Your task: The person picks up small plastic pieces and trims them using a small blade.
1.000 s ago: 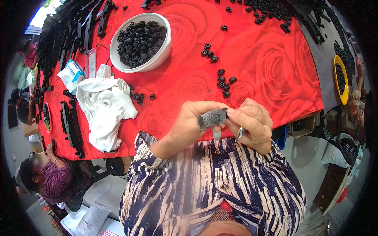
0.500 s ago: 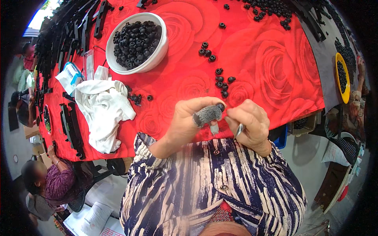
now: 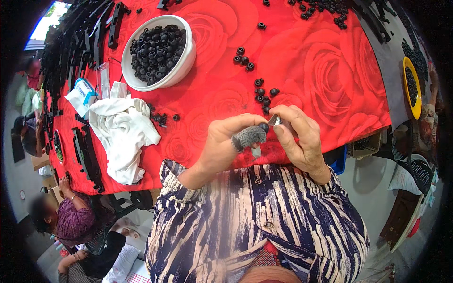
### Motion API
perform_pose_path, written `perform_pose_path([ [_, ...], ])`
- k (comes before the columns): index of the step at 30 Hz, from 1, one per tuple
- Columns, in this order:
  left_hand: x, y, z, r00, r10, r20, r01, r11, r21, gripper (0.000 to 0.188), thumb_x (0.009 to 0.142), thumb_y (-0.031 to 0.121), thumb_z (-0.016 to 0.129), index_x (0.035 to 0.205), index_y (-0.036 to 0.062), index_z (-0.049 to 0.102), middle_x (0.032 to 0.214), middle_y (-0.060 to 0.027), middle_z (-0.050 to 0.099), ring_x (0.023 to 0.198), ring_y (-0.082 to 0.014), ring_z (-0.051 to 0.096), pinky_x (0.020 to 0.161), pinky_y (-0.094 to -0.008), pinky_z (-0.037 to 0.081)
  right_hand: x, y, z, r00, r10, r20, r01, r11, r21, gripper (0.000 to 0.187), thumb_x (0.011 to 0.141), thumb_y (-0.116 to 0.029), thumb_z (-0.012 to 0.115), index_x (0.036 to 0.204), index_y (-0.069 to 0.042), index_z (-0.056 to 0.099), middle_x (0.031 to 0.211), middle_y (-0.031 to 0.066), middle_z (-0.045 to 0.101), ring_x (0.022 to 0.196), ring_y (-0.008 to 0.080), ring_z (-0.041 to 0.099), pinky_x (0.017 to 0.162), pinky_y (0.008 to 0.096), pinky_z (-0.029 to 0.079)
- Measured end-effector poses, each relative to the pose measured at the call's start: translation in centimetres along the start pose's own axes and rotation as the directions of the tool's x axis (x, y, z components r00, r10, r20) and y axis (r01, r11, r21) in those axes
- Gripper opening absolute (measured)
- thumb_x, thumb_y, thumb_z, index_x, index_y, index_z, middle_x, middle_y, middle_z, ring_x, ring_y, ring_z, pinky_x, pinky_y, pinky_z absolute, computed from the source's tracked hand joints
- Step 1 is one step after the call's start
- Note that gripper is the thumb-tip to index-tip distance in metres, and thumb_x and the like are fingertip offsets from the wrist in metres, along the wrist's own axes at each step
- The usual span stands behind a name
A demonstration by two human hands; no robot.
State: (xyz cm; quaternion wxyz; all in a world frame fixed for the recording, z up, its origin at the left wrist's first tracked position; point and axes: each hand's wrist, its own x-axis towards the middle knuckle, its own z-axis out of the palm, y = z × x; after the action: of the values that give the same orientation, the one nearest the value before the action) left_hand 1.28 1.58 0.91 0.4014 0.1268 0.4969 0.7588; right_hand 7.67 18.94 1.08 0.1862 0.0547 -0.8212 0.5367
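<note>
My left hand (image 3: 219, 141) is closed, pinching a small round black part (image 3: 264, 127) between thumb and fingers. A grey knitted sleeve (image 3: 245, 140) covers one of its fingers, and a pale wrap shows on another fingertip. Close against that part, my right hand (image 3: 304, 139) grips a small shiny metal tool (image 3: 275, 120) between thumb and forefinger. The tool's exact kind is too small to make out. Just beyond my hands lies a group of similar black parts (image 3: 260, 98) on the red rose-patterned tablecloth (image 3: 325, 85).
A white bowl (image 3: 189, 59) full of black parts stands at the far left. Nearer are a white cloth (image 3: 125, 141) and long black strips (image 3: 86, 155). More loose parts (image 3: 325, 7) lie at the back. A yellow tray (image 3: 417, 111) is at right; a co-worker (image 3: 75, 217) sits at left.
My right hand has turned and its fingers have opened out around the metal tool, which has swung up from below the hand to beside the black part. My left hand stays nearly still.
</note>
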Motion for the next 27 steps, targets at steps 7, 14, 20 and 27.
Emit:
perform_pose_path([
  [7, 0.09, -0.4, -0.21, 1.0, 0.011, 0.007, -0.011, 0.999, -0.039, 0.02, 0.088, 0.007, 0.055, 0.105, -0.0021, 0.06, 0.085, -0.0031, 0.061, 0.064, -0.0077, 0.057, 0.056, -0.0213, 0.048, 0.02, 0.18, 0.15, 1.0, -0.004, 0.002, 0.004, 1.0, 0.015, 0.022, 0.077, 0.002, 0.061, 0.098, 0.003, 0.057, 0.072, 0.0131, 0.055, 0.059, 0.0251, 0.054, 0.053, 0.0325, 0.043],
  [14, 0.09, -0.55, -0.36, 1.0, 0.006, 0.003, -0.005, 0.999, -0.043, 0.021, 0.088, 0.008, 0.056, 0.106, -0.0024, 0.06, 0.087, -0.004, 0.061, 0.064, -0.0081, 0.058, 0.056, -0.0221, 0.049, 0.16, 0.19, -0.01, 1.0, -0.012, 0.028, 0.012, 1.0, -0.013, 0.022, 0.076, 0.002, 0.062, 0.097, 0.003, 0.057, 0.07, 0.0129, 0.054, 0.058, 0.0256, 0.054, 0.052, 0.0328, 0.042],
  [20, 0.07, -0.63, -0.47, 1.0, 0.013, 0.016, -0.012, 0.999, -0.047, 0.022, 0.088, 0.009, 0.056, 0.107, -0.0028, 0.059, 0.088, -0.004, 0.062, 0.065, -0.008, 0.058, 0.057, -0.0219, 0.049, 0.19, 0.39, -0.09, 0.999, -0.022, 0.043, 0.022, 1.0, 0.001, 0.023, 0.075, 0.003, 0.062, 0.097, 0.002, 0.058, 0.071, 0.0129, 0.055, 0.059, 0.0257, 0.055, 0.052, 0.0325, 0.043],
  [27, 0.01, -0.55, -0.62, 0.999, -0.023, 0.024, 0.024, 0.999, -0.043, 0.023, 0.089, 0.009, 0.055, 0.108, -0.0026, 0.059, 0.087, -0.0035, 0.062, 0.066, -0.008, 0.058, 0.058, -0.0216, 0.048, 0.28, 0.97, -0.37, 0.996, -0.05, 0.076, 0.05, 0.999, 0.01, 0.025, 0.073, 0.003, 0.063, 0.097, 0.002, 0.058, 0.071, 0.0125, 0.055, 0.059, 0.0253, 0.055, 0.052, 0.0326, 0.043],
])
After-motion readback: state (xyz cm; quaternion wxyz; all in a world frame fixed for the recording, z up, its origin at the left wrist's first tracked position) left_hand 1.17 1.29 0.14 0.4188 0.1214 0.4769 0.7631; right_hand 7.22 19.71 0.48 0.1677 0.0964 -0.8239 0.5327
